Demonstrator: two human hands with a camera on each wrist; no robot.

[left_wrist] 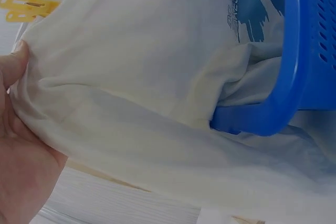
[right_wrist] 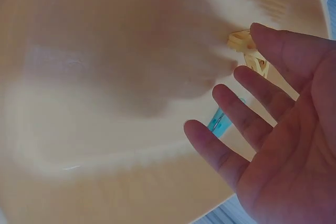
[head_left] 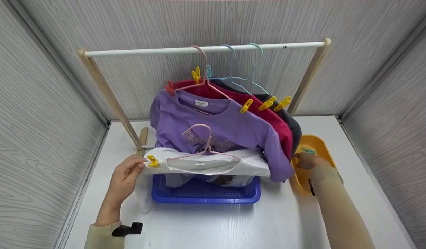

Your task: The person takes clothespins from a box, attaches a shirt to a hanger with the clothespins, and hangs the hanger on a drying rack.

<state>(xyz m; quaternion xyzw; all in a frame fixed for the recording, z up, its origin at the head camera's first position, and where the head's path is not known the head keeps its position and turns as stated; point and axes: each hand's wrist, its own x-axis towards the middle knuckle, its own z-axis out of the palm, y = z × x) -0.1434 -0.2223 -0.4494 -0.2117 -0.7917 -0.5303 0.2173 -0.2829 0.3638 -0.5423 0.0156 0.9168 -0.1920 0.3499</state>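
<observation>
My left hand (head_left: 126,174) pinches the left shoulder end of a white shirt (head_left: 252,162) between thumb and fingers, beside a yellow clothespin (head_left: 153,161) clipped there. A pink hanger (head_left: 208,138) sits inside the shirt's neck, its hook standing free of the rail. In the left wrist view, the white shirt (left_wrist: 131,51) hangs in folds from the thumb. My right hand (head_left: 311,161) reaches into a yellow basin (head_left: 318,141), fingers spread. Close by its thumb and fingers is a yellow clothespin (right_wrist: 252,51); a teal clothespin (right_wrist: 223,121) lies partly behind the fingers.
Purple (head_left: 213,121), red (head_left: 282,133) and dark shirts (head_left: 296,128) hang by hangers from a white rail (head_left: 140,52), with clothespins on their shoulders. Below the white shirt stands a blue basket (head_left: 206,199) with cloth in it. Grey wood-patterned walls enclose the white table (head_left: 213,228).
</observation>
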